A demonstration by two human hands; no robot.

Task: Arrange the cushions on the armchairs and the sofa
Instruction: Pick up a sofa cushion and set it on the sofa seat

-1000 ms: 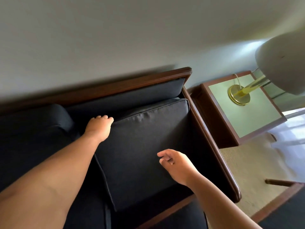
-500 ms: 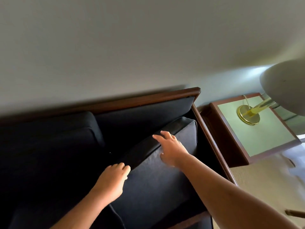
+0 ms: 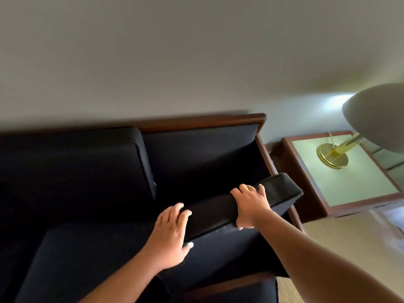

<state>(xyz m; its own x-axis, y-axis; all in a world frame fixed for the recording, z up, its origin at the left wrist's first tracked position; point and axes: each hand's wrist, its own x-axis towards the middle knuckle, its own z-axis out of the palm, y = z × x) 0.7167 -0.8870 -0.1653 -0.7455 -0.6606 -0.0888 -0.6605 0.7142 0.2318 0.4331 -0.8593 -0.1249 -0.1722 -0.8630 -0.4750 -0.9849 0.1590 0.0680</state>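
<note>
Since half a second ago: cushion (image 3: pixel 277 190) top edge has swung out from the sofa (image 3: pixel 196 123) back, toward me. Left hand (image 3: pixel 170 235) came up from its lower corner onto that edge. Right hand (image 3: pixel 249 206) went from lying flat on it to wrapping it.

Now: left hand grips the top edge near its left end, fingers curled over the far side, thumb on the near face. Right hand grips the same edge just right of the left hand, fingers over the top, thumb on the near side. Both are closed on the cushion and hold nothing else.

Cushion stands tilted at the sofa's right end. Its far corner, right of my right hand, sticks out over the wooden arm rail. Open gap beyond my fingers, between cushion and sofa back.

Back cushion (image 3: pixel 76 167) sits upright against the sofa back, up and left of the left hand. Seat cushion (image 3: pixel 87 259) lies below and left of the left hand. Bench (image 3: pixel 349 189) with brass lamp (image 3: pixel 332 157) stands well right of the right hand, on carpet (image 3: pixel 338 237).
</note>
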